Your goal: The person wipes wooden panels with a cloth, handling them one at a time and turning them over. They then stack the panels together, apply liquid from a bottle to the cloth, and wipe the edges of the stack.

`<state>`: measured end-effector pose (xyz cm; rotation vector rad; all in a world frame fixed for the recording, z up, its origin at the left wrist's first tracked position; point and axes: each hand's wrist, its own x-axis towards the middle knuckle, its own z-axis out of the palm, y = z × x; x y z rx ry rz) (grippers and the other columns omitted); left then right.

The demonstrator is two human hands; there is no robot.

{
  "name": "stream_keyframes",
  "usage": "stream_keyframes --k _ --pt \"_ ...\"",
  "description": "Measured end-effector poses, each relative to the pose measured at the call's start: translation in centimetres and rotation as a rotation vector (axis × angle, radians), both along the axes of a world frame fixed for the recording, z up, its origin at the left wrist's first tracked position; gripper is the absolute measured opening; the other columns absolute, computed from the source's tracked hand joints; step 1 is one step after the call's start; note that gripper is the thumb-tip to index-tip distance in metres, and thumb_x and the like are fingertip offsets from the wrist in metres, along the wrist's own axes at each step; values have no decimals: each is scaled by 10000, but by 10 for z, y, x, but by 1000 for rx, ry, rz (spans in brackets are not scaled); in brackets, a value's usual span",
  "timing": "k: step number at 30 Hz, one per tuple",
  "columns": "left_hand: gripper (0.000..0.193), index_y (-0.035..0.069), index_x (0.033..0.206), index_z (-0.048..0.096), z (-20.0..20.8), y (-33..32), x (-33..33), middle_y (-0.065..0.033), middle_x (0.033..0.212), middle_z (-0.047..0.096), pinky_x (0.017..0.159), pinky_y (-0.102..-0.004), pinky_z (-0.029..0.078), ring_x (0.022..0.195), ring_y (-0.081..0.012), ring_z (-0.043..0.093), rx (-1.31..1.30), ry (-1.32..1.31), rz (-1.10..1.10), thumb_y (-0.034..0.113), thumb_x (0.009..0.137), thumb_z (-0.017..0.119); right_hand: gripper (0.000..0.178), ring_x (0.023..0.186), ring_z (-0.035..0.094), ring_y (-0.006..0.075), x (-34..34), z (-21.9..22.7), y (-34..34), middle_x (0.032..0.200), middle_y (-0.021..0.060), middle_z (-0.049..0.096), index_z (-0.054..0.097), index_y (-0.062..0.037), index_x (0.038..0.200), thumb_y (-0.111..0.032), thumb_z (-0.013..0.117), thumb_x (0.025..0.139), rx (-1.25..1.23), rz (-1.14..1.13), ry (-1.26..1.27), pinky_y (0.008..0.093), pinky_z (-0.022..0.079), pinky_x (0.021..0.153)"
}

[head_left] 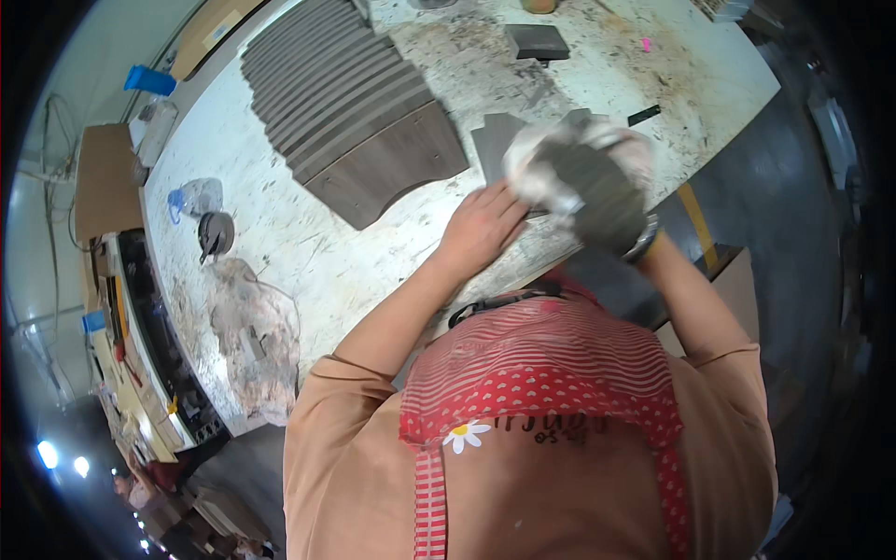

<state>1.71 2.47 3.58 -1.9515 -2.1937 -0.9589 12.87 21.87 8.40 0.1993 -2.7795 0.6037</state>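
Note:
My left hand [481,229] lies flat near the table's front edge, its outstretched fingers against a grey-brown panel [493,154]. Over that panel is a crumpled white cloth [532,168], blurred by motion, gripped at my right hand. A dark, roundish shape [597,201] covers most of the right hand; whether it is a glove or a held piece I cannot tell. The right fingers are hidden, and a dark band [642,240] circles that wrist. To the left of the panel stands a long row of matching grey-brown curved wooden boards [387,163], packed closely together.
A dark block [537,42] and a short black strip [644,115] lie farther back on the stained white table [355,303]. At left are a clear plastic bottle [201,197], a roll of dark tape [217,233] and a stained cloth [252,341]. A tool shelf [140,355] adjoins the left edge.

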Motion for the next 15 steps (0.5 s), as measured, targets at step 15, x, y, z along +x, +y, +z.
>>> stream_keyframes --k 15 --pt "334 120 1143 623 -10 -10 2 -32 1241 598 872 -382 428 1156 -242 547 -122 11 96 153 812 651 478 1135 546 223 -57 -38 21 1232 81 577 579 -133 1221 -150 618 745 318 -27 -56 355 402 1010"
